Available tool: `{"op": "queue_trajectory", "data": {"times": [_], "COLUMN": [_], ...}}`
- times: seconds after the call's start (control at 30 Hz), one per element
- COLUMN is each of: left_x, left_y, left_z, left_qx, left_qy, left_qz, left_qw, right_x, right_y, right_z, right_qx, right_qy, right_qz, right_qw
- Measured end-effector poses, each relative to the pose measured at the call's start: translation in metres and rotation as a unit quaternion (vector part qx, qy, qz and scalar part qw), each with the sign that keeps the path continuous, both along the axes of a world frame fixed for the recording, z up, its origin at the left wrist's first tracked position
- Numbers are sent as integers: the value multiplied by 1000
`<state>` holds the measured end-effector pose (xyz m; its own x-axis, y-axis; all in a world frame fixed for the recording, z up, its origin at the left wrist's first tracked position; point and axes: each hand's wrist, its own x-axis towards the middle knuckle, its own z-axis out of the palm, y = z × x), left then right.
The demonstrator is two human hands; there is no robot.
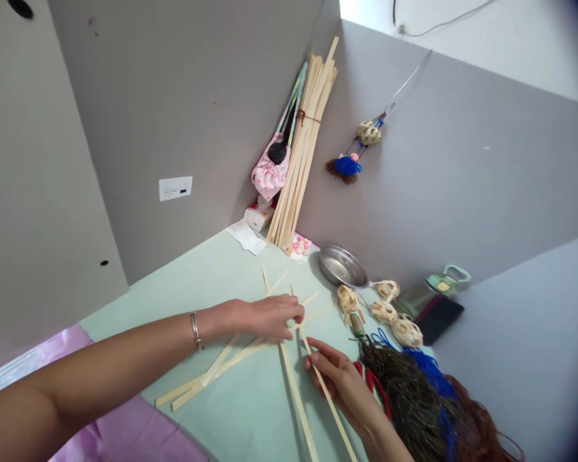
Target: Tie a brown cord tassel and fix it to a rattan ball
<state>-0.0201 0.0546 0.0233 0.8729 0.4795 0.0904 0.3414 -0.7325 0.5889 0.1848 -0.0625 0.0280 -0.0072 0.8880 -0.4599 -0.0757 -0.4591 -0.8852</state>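
Several flat, pale bamboo strips (296, 398) lie crossed on the green tabletop, their ends fanning out on all sides. My left hand (274, 316) reaches across from the left, its fingers curled down on the crossing and closed on the strips there. Part of the crossing is hidden beneath it. From the lower right, my right hand (334, 375) pinches one bamboo strip (337, 420) between thumb and fingers. That strip runs from the crossing toward the bottom edge.
Woven strip balls (407, 330), a metal bowl (343, 265), a green-lidded bottle (426, 292) and a dark phone-like slab (442, 319) stand at right. Red-handled scissors (378, 388) lie by dark cords (399, 385). A tied strip bundle (301, 154) leans in the corner.
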Motion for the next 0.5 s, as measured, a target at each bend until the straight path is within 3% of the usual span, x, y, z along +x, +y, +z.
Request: {"op": "queue_trajectory", "data": {"times": [0.17, 0.33, 0.5], "left_x": [-27, -28, -29], "left_y": [3, 0, 2], "left_z": [14, 11, 11], "left_qx": [11, 19, 24], "left_qy": [115, 122, 128], "left_qz": [-4, -33, -32], "left_qw": [993, 992, 991], "right_x": [-7, -24, -32], "right_y": [5, 12, 15], "right_z": [-1, -9, -17], "right_qx": [-12, 0, 67], "right_qy": [22, 13, -158], "right_qz": [-2, 17, 115], "right_qw": [1000, 1000, 978]}}
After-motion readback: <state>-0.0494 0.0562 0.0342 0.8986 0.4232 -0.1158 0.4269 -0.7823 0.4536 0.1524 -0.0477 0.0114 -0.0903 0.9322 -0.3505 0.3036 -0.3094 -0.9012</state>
